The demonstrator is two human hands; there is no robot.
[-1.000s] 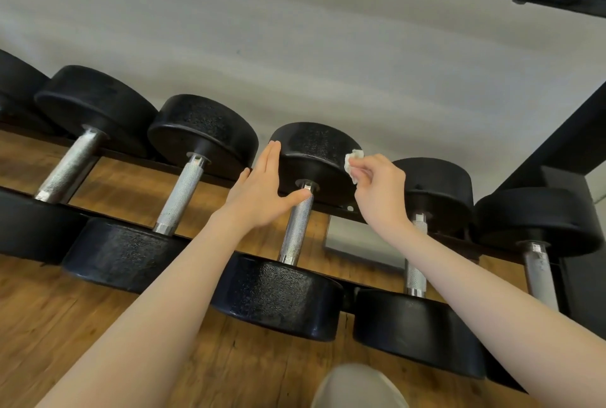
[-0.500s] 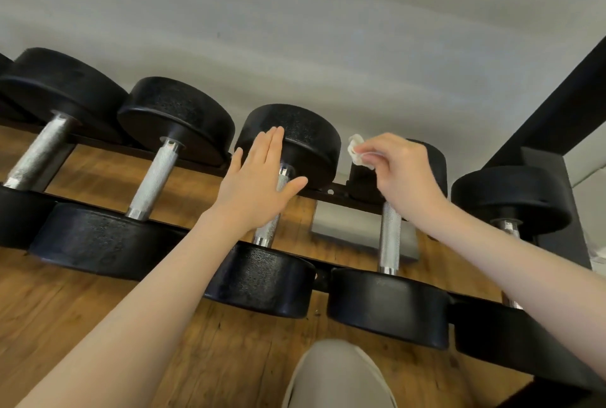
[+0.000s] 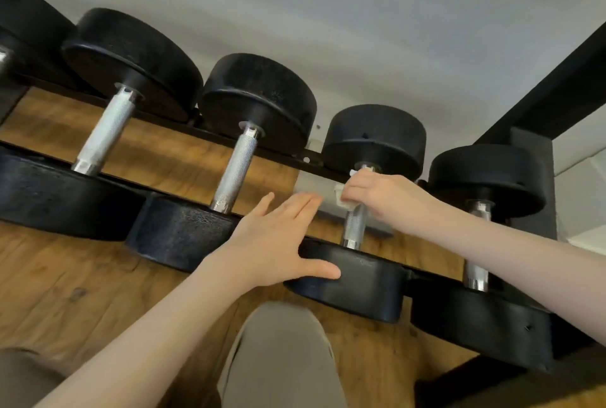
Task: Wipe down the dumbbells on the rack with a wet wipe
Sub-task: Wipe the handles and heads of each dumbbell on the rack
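Observation:
Several black dumbbells with knurled steel handles lie side by side on the rack [image 3: 314,158]. My right hand [image 3: 383,201] grips the upper part of one dumbbell's steel handle [image 3: 354,227], with a white wet wipe [image 3: 344,197] wrapped between fingers and metal. That dumbbell's far head [image 3: 373,135] is above the hand and its near head [image 3: 357,279] below. My left hand [image 3: 272,243] is flat with straight fingers, thumb resting on the near head's left edge. The neighbouring dumbbell [image 3: 236,165] to the left is untouched.
A black rack upright [image 3: 551,93] slants up at the right, and another dumbbell [image 3: 478,243] lies against it. A wooden floor [image 3: 59,289] shows under the rack. My knee in beige trousers [image 3: 282,355] is at the bottom centre. A pale wall fills the background.
My right hand dropped from the far head's edge onto the handle of the dumbbell one place to the right. My left hand left the previous dumbbell and moved to this one's near head.

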